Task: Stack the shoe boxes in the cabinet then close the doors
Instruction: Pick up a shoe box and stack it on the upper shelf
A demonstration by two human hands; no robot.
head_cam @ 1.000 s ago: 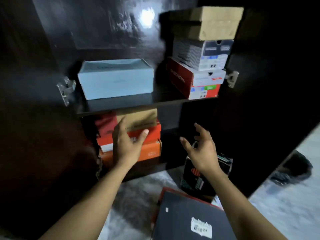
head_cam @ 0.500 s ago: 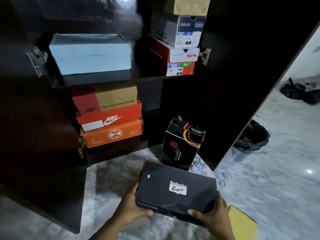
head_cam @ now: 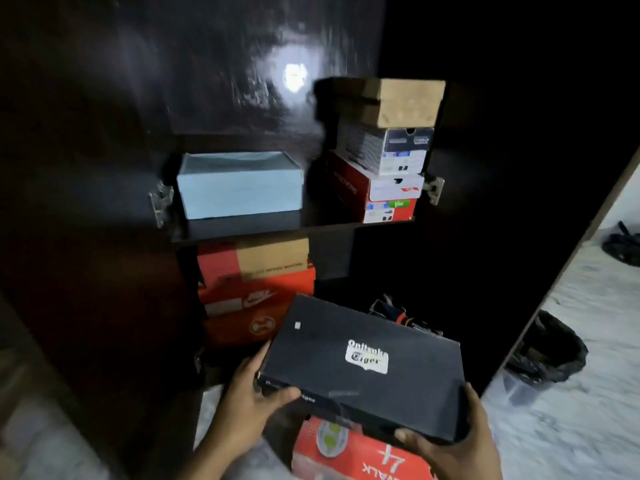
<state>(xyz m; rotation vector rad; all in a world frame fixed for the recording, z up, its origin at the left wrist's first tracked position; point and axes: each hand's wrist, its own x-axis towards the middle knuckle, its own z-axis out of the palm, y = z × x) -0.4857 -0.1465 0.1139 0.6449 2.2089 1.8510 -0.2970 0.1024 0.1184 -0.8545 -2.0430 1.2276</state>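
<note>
I hold a black shoe box point(head_cam: 363, 362) with a white logo label in front of the open cabinet. My left hand point(head_cam: 252, 389) grips its near left corner, thumb on the front face. My right hand point(head_cam: 446, 441) grips the near right corner from below. On the upper shelf point(head_cam: 242, 230) sits a pale blue box point(head_cam: 239, 185) at the left and a stack of three boxes point(head_cam: 384, 150) at the right. The lower compartment holds a stack of red and orange boxes point(head_cam: 252, 292) at the left.
A red box point(head_cam: 360, 452) lies on the floor under the held box. A dark patterned box point(head_cam: 401, 317) stands on the floor behind it. The cabinet's right door point(head_cam: 502, 202) stands open. A black bin point(head_cam: 547, 351) sits on the marble floor at the right.
Both hands left the lower stack, took the black box off the floor and have lifted it toward the cabinet. A red box under it has come into view.
</note>
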